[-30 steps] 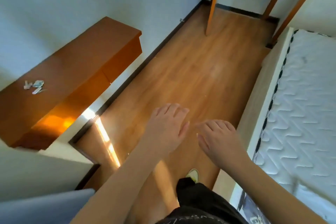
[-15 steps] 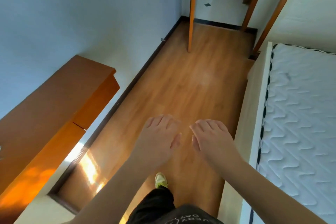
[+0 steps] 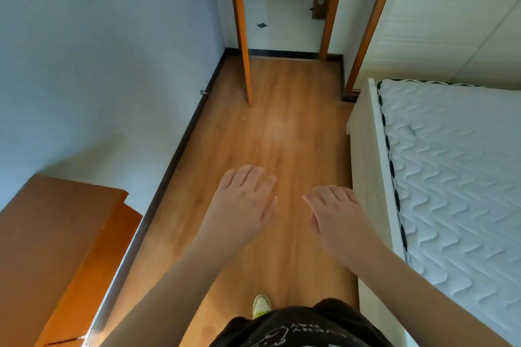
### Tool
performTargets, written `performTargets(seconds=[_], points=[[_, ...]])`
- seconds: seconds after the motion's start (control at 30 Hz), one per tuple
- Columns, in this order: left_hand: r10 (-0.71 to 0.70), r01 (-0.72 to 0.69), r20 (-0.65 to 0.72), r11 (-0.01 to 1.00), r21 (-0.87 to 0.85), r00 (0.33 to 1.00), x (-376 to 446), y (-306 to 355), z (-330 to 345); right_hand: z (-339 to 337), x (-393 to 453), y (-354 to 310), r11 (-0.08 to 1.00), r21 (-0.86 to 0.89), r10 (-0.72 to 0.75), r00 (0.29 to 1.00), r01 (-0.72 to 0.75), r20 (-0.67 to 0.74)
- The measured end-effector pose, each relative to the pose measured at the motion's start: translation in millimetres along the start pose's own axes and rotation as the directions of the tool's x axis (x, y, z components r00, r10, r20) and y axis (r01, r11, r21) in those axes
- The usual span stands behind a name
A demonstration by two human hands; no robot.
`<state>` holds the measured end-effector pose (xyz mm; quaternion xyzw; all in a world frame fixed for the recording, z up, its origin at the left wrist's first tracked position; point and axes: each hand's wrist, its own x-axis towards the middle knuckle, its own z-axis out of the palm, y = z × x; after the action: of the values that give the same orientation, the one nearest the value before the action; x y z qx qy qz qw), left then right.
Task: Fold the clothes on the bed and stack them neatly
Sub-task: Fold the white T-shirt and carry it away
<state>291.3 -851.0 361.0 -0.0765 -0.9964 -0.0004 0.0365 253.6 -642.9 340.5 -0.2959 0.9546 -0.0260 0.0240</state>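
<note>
While both arms reach forward over the orange-brown wooden plank floor (image 3: 284,132), neither hand has anything in it. The left hand (image 3: 242,205) hovers palm down with its fingers (image 3: 251,175) loosely extended and released, and the right hand (image 3: 335,214) hangs just beside it, apart from it, its fingers (image 3: 329,191) likewise relaxed and holding nothing. No clothes show anywhere in the head view: the visible part of the white quilted mattress with dark piped edging (image 3: 451,177), lying on its pale cream bed frame (image 3: 363,144) at the right, carries no garment, folded or unfolded, and no stack can be seen. Much of the bed runs out of the picture to the right and below, so whether the clothes lie there cannot be told.

Judged from this, the folding itself has not visibly begun, or at least nothing here proves any of it done; every fold and the stacking seem to be left. The person stands in the aisle between the bed and the pale blue wall (image 3: 98,65), facing the open orange wooden door (image 3: 242,36), with a light green-and-white shoe (image 3: 261,306) showing below the black printed shirt (image 3: 298,329). An orange-brown wooden cabinet (image 3: 56,248) stands at the left against the wall. The likely next need is to turn toward the bed and find the first garment.
</note>
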Motion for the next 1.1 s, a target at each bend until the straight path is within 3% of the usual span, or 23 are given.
performTargets(seconds=[0.2, 0.4, 0.53, 0.83, 1.1], points=[[0.110, -0.110, -0.004, 0.994, -0.028, 0.994, 105, -5, 4, -7, 53, 53, 0.987, 0.005, 0.158, 0.985, -0.158, -0.063], [0.263, -0.263, -0.014, 0.965, -0.003, 0.965, 239, 31, 18, -15, 101, 138, 0.953, 0.060, 0.301, 0.927, -0.295, -0.222], [0.316, -0.316, -0.033, 0.949, 0.005, 0.948, 317, 58, 17, -27, 136, 203, 0.933, 0.084, 0.360, 0.905, -0.350, -0.227], [0.266, -0.265, -0.008, 0.964, 0.031, 0.964, 431, 51, 12, -42, 231, 304, 0.931, 0.049, 0.365, 0.915, -0.362, -0.172], [0.204, -0.204, -0.011, 0.979, 0.024, 0.979, 541, -24, 30, -29, 374, 337, 0.953, 0.032, 0.302, 0.932, -0.302, -0.203]])
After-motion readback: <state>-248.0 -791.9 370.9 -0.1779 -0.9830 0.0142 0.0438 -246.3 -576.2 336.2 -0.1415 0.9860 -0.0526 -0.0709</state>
